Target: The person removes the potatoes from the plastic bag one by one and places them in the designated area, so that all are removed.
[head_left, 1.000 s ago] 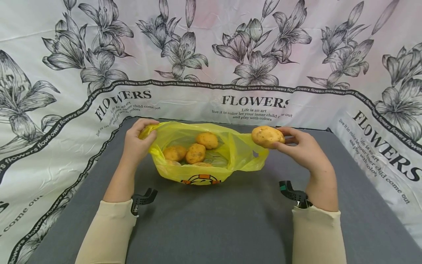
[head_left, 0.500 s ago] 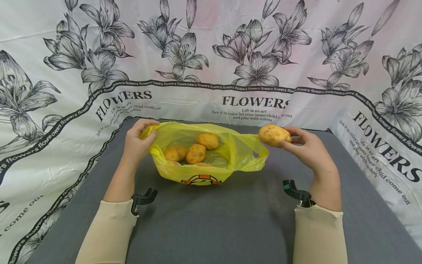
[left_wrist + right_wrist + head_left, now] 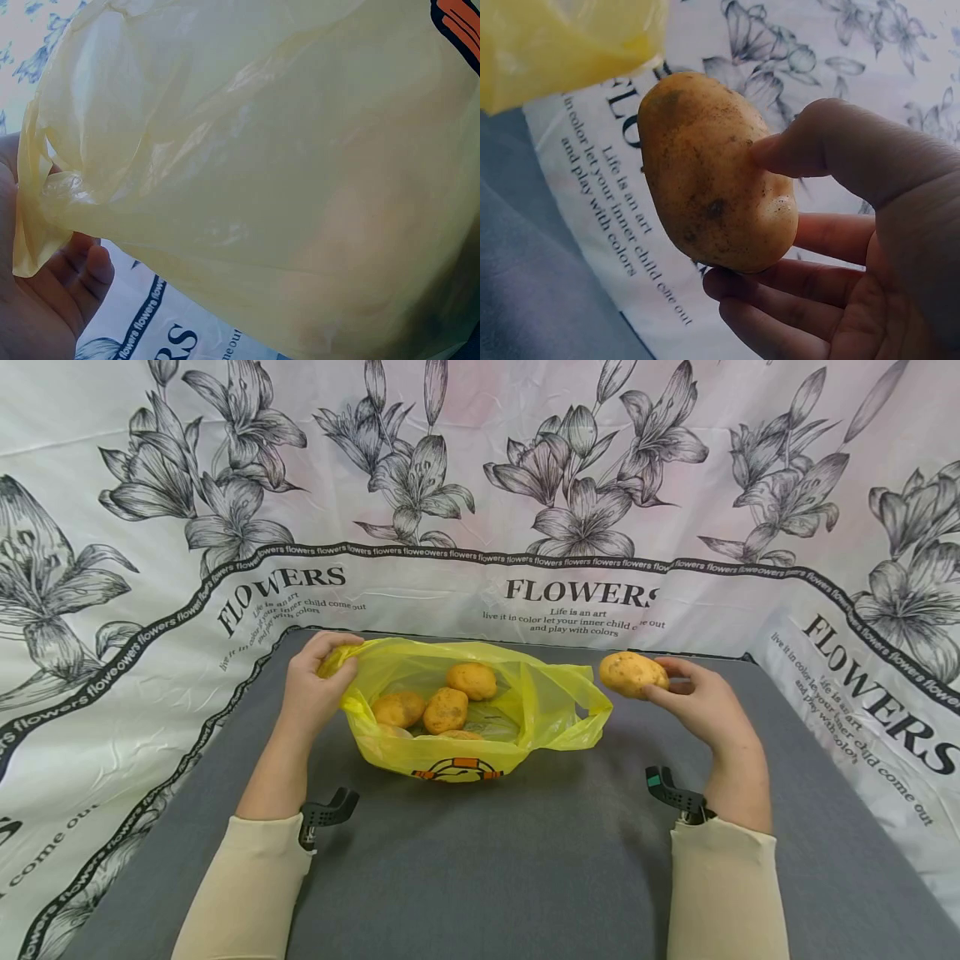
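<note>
Hidden low in the yellow bag (image 3: 457,752): parts of the potatoes (image 3: 446,709), buried behind its near wall and under one another, count impossible to tell. Cut off in the left wrist view: bag (image 3: 255,165) at three edges, left hand (image 3: 45,300) at the bottom left corner, potatoes mere blurred shapes through plastic.

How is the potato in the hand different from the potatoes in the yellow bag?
The speckled tan potato is pinched in the right hand, up off the grey table; the round tan potatoes lie inside the thin yellow plastic bag, which the left hand holds open. The held one looks longer. All share brownish-yellow skin.
</note>
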`<act>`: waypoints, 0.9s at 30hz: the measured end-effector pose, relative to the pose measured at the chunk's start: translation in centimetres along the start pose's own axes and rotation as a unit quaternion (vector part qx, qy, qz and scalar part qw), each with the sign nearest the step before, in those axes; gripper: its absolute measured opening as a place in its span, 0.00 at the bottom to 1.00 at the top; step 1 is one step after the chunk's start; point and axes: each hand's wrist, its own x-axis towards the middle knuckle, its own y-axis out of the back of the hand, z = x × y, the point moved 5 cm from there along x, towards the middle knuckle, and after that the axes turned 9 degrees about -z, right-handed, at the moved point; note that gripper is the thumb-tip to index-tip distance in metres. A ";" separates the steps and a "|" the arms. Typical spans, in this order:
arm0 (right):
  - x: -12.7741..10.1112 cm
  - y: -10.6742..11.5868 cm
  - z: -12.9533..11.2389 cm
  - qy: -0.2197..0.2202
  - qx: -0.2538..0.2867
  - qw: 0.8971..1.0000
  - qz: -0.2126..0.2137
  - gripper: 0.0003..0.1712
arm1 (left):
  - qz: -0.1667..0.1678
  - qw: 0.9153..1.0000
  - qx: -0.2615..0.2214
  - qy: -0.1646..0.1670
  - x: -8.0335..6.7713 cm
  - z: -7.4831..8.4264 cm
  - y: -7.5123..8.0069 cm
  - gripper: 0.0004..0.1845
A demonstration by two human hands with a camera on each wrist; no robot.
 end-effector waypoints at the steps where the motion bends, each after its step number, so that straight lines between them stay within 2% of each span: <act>1: 0.1 -0.1 0.3 -0.001 0.004 1.000 -0.002 0.48 | 0.001 1.000 -0.001 -0.001 0.1 -0.6 0.0 0.12; 2: 0.3 -0.2 0.5 -0.003 0.007 1.000 -0.004 0.48 | 0.001 1.000 0.000 0.000 0.2 -1.2 0.0 0.13; 5: 0.6 -0.4 1.2 -0.008 0.012 1.000 -0.008 0.48 | -0.002 1.000 -0.002 0.001 0.2 -1.1 0.1 0.13; 10: 1.3 -0.9 2.2 -0.021 0.007 1.000 -0.012 0.48 | -0.008 1.000 -0.004 0.001 -0.2 1.0 0.0 0.12; 16: 2.2 -1.5 3.6 -0.037 0.009 0.999 -0.021 0.49 | -0.008 1.000 -0.006 -0.002 -0.1 0.9 0.0 0.12; 27: 3.3 -2.8 5.5 -0.039 0.007 0.999 -0.035 0.47 | -0.009 1.000 0.000 0.002 -0.1 0.8 0.0 0.12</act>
